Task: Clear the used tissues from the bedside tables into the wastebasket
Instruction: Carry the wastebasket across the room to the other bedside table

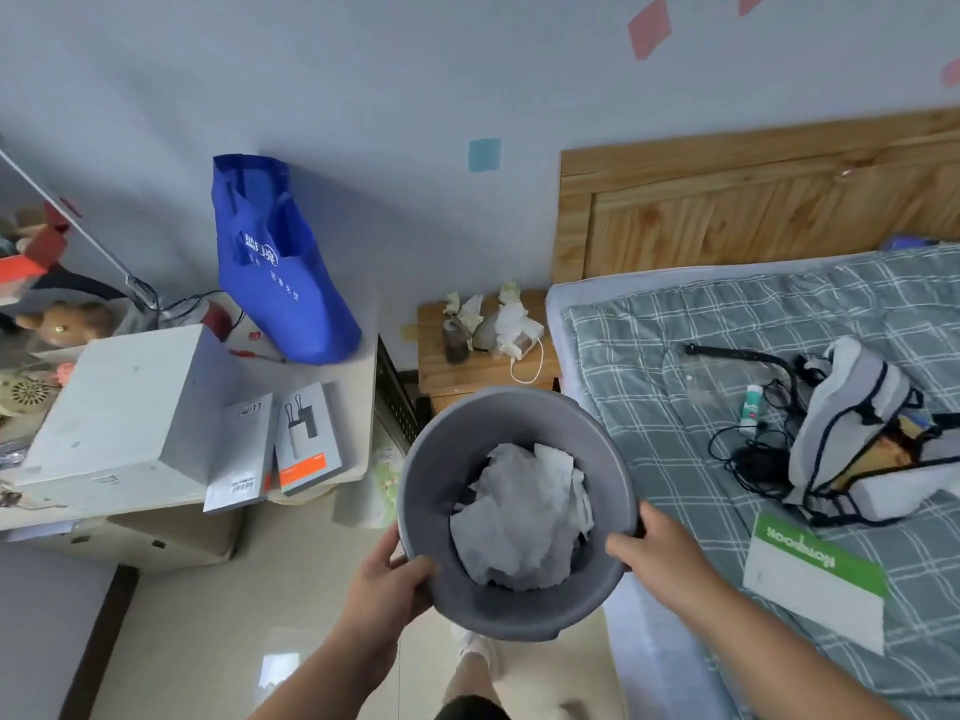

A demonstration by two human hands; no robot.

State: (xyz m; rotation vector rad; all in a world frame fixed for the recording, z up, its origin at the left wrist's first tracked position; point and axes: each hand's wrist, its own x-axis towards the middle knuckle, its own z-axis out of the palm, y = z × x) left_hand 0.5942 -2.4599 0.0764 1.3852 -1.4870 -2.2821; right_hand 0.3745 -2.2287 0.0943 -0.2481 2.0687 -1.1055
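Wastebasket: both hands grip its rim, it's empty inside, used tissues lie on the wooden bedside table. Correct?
Not empty: the head view shows crumpled white paper inside the wastebasket. The rest holds: the left hand and right hand grip its rim, and used tissues lie on the wooden bedside table.

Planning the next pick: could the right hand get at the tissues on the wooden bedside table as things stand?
Probably not yet: the right hand grips the wastebasket, and the tissues lie beyond it on the bedside table. Otherwise the way looks free.
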